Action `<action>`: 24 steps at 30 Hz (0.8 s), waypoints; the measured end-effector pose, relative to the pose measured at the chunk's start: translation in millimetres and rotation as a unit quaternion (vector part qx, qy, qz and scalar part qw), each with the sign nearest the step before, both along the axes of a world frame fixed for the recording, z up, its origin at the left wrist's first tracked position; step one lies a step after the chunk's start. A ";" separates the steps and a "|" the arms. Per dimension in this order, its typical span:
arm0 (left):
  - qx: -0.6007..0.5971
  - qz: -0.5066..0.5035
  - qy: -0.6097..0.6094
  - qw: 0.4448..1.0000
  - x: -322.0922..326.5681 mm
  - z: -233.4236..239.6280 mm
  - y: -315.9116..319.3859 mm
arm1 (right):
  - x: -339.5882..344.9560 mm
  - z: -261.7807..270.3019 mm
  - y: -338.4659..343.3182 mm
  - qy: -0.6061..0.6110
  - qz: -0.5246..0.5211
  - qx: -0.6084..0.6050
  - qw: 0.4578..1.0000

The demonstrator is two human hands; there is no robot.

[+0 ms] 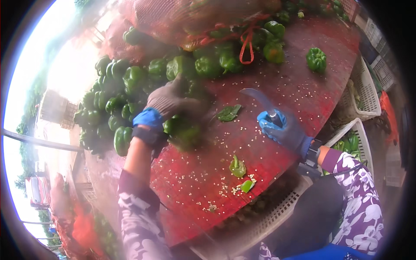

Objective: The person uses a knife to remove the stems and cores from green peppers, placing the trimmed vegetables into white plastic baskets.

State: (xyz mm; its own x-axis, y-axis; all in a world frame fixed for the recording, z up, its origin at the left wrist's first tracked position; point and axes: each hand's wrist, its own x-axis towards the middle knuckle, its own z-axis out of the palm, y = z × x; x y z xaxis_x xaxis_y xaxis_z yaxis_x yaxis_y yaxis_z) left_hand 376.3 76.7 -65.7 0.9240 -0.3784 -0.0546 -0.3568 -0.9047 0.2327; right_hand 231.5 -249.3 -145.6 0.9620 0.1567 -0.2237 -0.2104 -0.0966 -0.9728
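My right hand [276, 125], in a blue and grey glove, grips the handle of a knife with a curved blade [258, 96] that points up and left over the red tabletop [201, 201]. My left hand [172, 99], in a grey-brown knit glove, reaches among a heap of green bell peppers [134, 78], its fingers spread over them; blur hides whether it touches one. A green pepper [185, 130] lies just below that hand. Between my hands is a dark green leaf [229, 113]. Nearer me lie a cut pepper stem piece [237, 167], a green scrap [247, 186] and scattered seeds.
Red mesh sacks [162, 22] of peppers stand behind the heap, with a red string loop [247, 48] hanging down. One pepper [316, 59] lies apart at the upper right. White plastic crates [367, 94] stand beside the table, and another crate [276, 217] is below its near edge.
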 end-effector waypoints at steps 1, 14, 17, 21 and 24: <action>0.019 0.012 0.018 1.000 8.5 0.2 -7.3 | 0.4 3.0 -0.8 0.004 0.004 -0.007 1.000; -0.125 0.088 -0.046 0.987 -101.8 58.6 -59.2 | 6.8 -21.5 -1.4 -0.014 -0.066 0.112 0.991; -0.190 0.084 -0.044 0.977 -192.6 86.8 -62.0 | 5.1 -25.5 -15.5 0.011 -0.113 0.163 0.980; -0.143 0.163 -0.040 0.975 -307.4 51.4 -26.0 | -28.4 29.5 -15.5 -0.016 -0.069 0.060 0.996; -0.096 0.218 -0.006 0.971 -354.0 13.1 -2.2 | -59.1 78.6 4.8 -0.057 0.056 -0.013 0.997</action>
State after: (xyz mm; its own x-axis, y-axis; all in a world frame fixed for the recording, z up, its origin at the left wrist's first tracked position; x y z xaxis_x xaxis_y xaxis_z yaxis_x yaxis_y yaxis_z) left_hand 22.2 74.5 -52.5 0.9988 0.0472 -0.0106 0.0474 -0.9105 0.4108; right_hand 172.4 -244.5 -67.0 0.9582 0.2598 -0.1197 -0.0857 -0.1386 -0.9866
